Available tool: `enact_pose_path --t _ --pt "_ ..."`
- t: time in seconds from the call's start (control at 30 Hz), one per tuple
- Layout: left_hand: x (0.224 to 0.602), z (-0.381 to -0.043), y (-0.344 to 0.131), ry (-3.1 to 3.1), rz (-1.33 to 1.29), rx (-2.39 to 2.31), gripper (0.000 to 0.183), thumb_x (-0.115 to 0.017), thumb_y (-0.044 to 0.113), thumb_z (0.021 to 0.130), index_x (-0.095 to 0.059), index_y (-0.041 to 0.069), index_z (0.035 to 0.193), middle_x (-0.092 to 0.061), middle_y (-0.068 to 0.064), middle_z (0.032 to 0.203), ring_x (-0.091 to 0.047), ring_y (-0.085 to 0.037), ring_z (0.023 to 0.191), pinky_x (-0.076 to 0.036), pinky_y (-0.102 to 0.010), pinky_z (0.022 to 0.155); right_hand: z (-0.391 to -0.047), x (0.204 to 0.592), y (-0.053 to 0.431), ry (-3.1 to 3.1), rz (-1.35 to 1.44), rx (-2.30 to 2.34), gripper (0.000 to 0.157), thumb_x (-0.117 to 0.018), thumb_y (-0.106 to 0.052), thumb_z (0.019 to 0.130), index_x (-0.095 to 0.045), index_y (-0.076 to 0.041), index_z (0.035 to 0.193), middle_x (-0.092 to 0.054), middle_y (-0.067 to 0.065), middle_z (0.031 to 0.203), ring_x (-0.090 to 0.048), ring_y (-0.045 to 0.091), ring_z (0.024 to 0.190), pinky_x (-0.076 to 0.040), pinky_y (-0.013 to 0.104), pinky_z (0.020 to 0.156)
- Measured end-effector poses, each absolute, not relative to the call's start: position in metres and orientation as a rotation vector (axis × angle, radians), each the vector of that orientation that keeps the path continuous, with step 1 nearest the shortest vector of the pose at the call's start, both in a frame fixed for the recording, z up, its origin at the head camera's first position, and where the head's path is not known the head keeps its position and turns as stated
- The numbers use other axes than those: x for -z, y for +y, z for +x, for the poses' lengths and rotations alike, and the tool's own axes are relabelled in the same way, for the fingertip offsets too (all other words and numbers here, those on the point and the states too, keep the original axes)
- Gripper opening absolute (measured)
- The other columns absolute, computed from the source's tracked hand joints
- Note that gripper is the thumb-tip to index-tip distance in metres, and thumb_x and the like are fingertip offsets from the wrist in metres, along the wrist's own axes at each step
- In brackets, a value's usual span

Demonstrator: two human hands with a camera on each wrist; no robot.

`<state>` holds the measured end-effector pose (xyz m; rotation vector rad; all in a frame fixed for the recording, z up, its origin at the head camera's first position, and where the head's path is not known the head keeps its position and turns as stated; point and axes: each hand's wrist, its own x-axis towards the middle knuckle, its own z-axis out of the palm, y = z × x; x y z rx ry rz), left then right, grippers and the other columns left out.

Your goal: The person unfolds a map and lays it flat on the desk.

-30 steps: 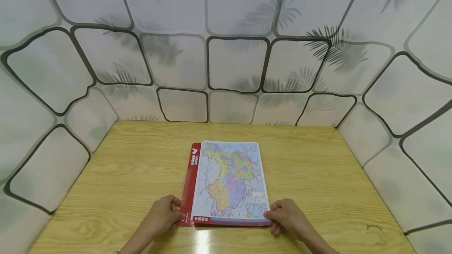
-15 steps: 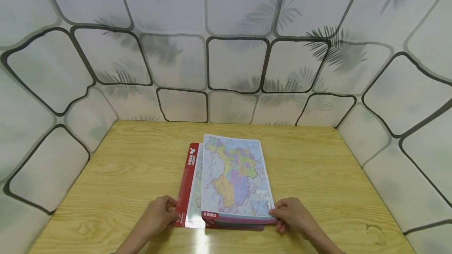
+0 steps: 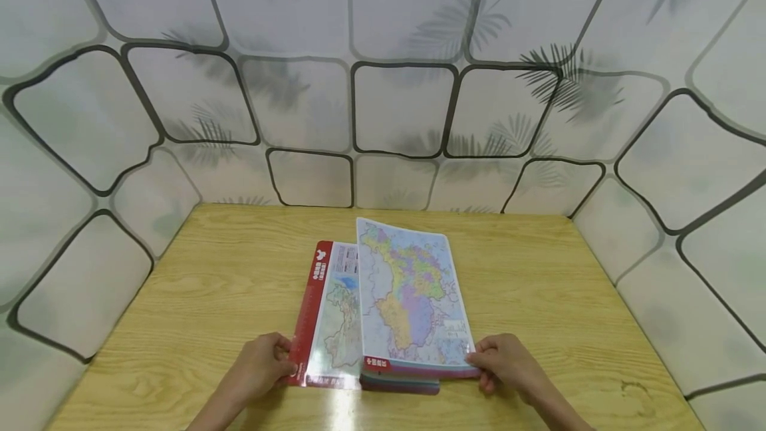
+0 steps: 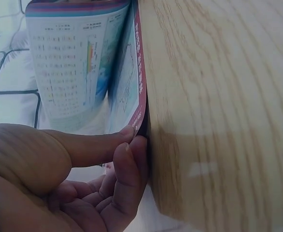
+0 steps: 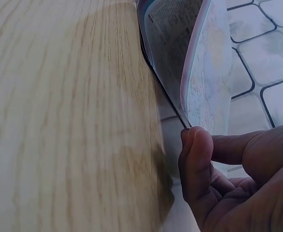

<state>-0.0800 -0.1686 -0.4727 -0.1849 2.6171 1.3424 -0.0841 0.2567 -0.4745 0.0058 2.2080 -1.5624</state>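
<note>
A folded map (image 3: 413, 298) lies on the table in the head view, its upper panel printed with a coloured map. A lower panel with a red strip (image 3: 308, 311) along its left edge shows beside it. My left hand (image 3: 260, 368) pinches the near left corner at that strip, thumb on top. The near right corner of the upper part is pinched by my right hand (image 3: 509, 364). Between the hands the upper part bulges up from the lower panel. In the left wrist view the map's raised underside (image 4: 59, 63) carries printed text. The right wrist view shows its layers (image 5: 209, 72) curving apart.
The wooden table (image 3: 239, 271) has its front edge close to both hands. A pale wall covering (image 3: 401, 108) with dark outlines and leaf prints stands behind and at both sides.
The upper part has slid right with my right hand, and its far left corner has lifted. My left hand has drawn the red-strip edge slightly left. More of the lower panel shows.
</note>
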Motion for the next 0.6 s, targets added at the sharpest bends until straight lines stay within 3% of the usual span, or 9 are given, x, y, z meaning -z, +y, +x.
enact_pose_path --t 0.6 --pt "0.473 -0.08 -0.186 2.644 -0.203 -1.293 0.022 -0.079 -0.01 0.076 -0.068 -0.007 0.094 -0.067 -0.005 0.072 -0.062 -0.017 0.06 -0.053 -0.027 0.051 -0.083 0.472 0.275 2.257 0.019 1.517 0.016 -0.068 -0.007 0.097 -0.067 0.006 0.088 -0.065 0.007 0.066 -0.064 0.014 0.055 -0.058 0.027 0.052"
